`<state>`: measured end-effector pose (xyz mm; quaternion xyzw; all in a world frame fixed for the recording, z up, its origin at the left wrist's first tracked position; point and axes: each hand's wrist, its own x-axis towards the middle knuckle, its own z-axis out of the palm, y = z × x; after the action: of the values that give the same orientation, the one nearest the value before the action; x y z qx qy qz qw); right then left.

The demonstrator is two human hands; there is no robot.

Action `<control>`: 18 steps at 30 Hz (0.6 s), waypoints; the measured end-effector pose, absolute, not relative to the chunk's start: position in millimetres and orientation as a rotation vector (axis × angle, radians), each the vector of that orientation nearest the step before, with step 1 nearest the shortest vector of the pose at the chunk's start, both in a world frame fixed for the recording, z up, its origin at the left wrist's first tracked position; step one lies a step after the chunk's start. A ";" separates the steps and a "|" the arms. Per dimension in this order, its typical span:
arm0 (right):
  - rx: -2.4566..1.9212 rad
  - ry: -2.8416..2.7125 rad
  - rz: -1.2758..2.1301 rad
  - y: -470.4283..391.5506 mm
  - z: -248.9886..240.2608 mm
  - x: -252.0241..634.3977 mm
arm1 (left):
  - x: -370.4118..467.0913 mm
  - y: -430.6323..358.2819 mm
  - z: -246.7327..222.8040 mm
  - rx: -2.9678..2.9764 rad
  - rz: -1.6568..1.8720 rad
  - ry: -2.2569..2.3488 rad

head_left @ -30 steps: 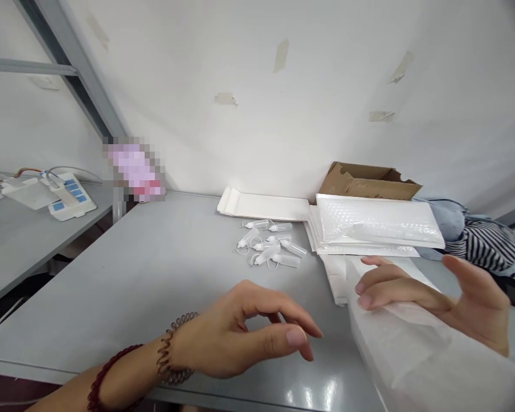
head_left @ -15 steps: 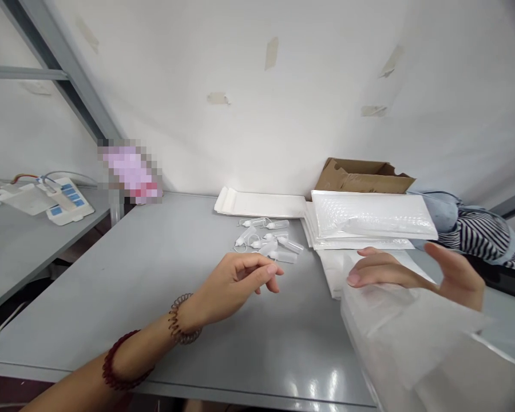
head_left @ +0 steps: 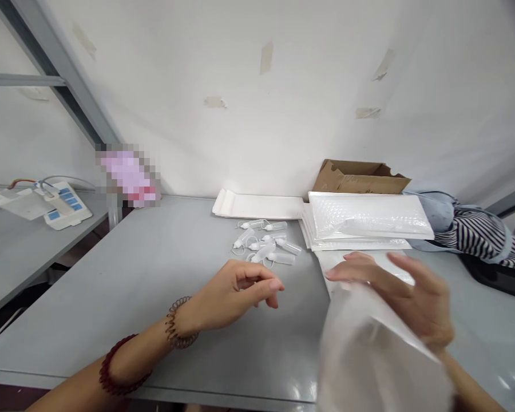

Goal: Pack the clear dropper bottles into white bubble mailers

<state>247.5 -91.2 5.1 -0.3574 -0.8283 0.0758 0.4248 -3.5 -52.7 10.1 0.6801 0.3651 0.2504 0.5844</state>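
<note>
My left hand [head_left: 240, 292] hovers over the grey tabletop with its fingers loosely curled and the thumb near the index finger. Nothing shows in it. Just beyond lie several small clear plastic dropper bottles [head_left: 264, 249] with white tips and attached caps, in a loose pile. On the right, my right hand [head_left: 412, 292] holds up a whitish translucent plastic bag [head_left: 377, 349], blurred by motion. The bag's top edge is at the fingers, while the thumb stands apart; the exact grip is hidden behind it. White bubble mailers [head_left: 369, 214] are stacked beyond this hand.
A flat white stack [head_left: 261, 206] lies against the wall. An open cardboard box [head_left: 360, 176] stands behind the mailers. Striped cloth [head_left: 480, 229] and a black tray [head_left: 498, 277] are at the right. A power strip [head_left: 68, 205] rests on the neighbouring table at the left.
My right hand and the plastic bag have moved left and nearer the middle. My left hand has barely shifted and stays curled.
</note>
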 end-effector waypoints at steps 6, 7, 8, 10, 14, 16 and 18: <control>-0.785 -2.474 -0.036 -74.2 -10.4 233.1 | -12.3 -49.4 14.2 1.565 0.319 0.894; -0.803 -2.535 -0.101 -73.1 -14.5 230.8 | -15.0 -47.2 14.7 1.559 0.229 0.933; -0.825 -2.583 -0.165 -72.8 -18.4 228.6 | -17.6 -44.7 14.9 1.544 0.153 0.967; -0.872 -2.646 -0.275 -74.4 -25.0 223.9 | -22.3 -39.2 14.5 1.505 0.083 1.015; -0.821 -2.727 -0.440 -81.3 -32.0 212.6 | -25.9 -30.3 11.1 1.476 0.073 1.084; -0.724 -2.752 -0.543 -85.0 -33.1 206.9 | -25.8 -27.8 7.9 1.474 0.067 1.110; -0.616 -2.763 -0.641 -88.2 -33.7 202.3 | -25.9 -25.8 3.7 1.471 0.067 1.120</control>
<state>202.3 -88.2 -33.7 -0.2107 -0.9452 -0.2191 0.1194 -25.9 -25.8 3.7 0.6349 0.4836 0.0287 0.6018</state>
